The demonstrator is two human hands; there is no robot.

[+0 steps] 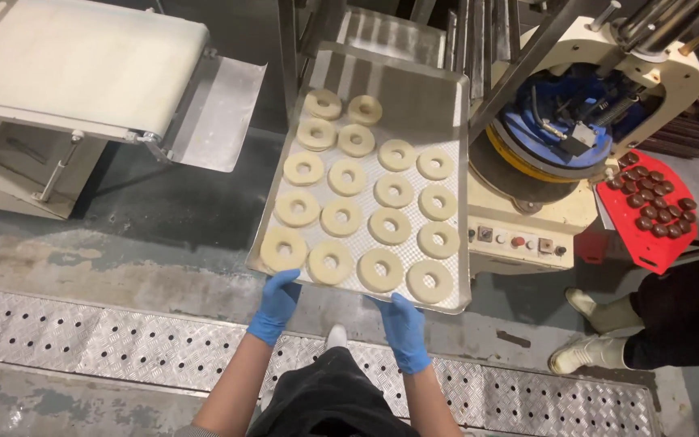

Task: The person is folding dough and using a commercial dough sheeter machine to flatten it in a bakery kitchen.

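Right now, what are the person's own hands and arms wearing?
Both the left hand and the right hand wear snug blue disposable gloves that end at the wrist. Above the gloves the forearms are bare: no sleeves, watch or bands show. A black garment covers the body between the arms.

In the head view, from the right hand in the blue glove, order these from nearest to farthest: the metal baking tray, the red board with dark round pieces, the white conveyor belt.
1. Metal baking tray, gripped by the right hand.
2. Red board with dark round pieces, to the right.
3. White conveyor belt, far upper left.
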